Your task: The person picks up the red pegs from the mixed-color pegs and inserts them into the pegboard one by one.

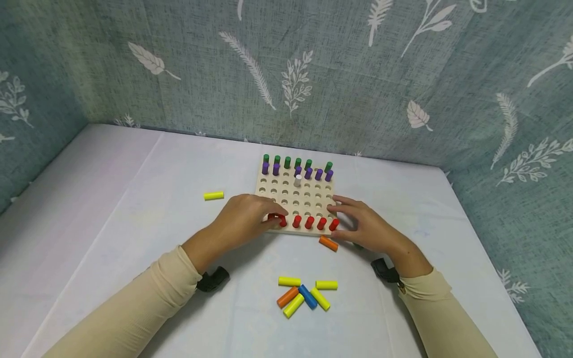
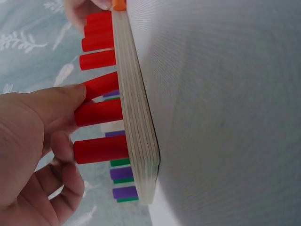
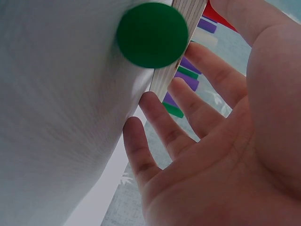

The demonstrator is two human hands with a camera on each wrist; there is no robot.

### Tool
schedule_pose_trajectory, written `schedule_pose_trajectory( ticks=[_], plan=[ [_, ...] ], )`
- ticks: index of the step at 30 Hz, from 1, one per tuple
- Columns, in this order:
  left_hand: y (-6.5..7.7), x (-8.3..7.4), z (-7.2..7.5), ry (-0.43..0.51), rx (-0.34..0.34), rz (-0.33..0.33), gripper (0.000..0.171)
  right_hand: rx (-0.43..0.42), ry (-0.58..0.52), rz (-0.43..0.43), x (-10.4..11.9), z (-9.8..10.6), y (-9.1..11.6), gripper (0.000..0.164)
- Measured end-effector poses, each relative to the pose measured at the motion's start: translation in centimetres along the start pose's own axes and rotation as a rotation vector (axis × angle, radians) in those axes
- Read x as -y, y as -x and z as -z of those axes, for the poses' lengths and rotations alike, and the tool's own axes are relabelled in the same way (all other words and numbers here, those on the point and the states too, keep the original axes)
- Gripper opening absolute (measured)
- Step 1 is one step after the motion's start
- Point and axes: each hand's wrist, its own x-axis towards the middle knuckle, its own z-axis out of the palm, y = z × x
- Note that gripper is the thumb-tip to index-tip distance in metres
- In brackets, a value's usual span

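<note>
A wooden peg board [image 1: 290, 191] lies on the white table with red pegs [image 1: 310, 222] standing along its near row. My left hand [image 1: 243, 216] is over the board's near left corner. In the left wrist view, its thumb and a finger pinch a slightly tilted red peg [image 2: 101, 87], between other upright red ones. My right hand [image 1: 369, 226] rests at the board's right edge, fingers spread and fairly straight, fingertips along the side. A green peg [image 3: 153, 35] lies on the table below the right palm, mostly hidden in the head view.
Green pegs [image 1: 288, 162] and purple pegs [image 1: 308, 173] fill most of the two far rows, with one white peg [image 1: 297, 181] in front. An orange peg [image 1: 329, 243] lies by the near edge. Yellow [image 1: 293, 306], orange and blue [image 1: 307, 296] pegs lie nearer; another yellow peg [image 1: 213, 196] lies left.
</note>
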Motion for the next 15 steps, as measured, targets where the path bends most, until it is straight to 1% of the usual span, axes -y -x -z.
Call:
schedule_pose_trajectory(
  ticks=[6, 9, 12, 15],
  plan=[
    [0.05, -0.01, -0.06, 0.000, 0.006, 0.005, 0.026, -0.003, -0.009, 0.002, 0.02, -0.03, 0.01, 0.066],
    [0.10, -0.01, -0.18, -0.014, 0.025, -0.003, 0.026, 0.004, -0.015, 0.009, 0.05, -0.08, 0.02, 0.066],
    [0.09, 0.00, -0.29, -0.024, 0.026, -0.018, 0.025, 0.001, -0.013, 0.005, 0.05, -0.10, 0.05, 0.066],
    [0.11, 0.00, -0.31, -0.020, 0.025, -0.017, 0.024, -0.002, -0.017, 0.009, 0.03, -0.13, 0.04, 0.066]
  ],
)
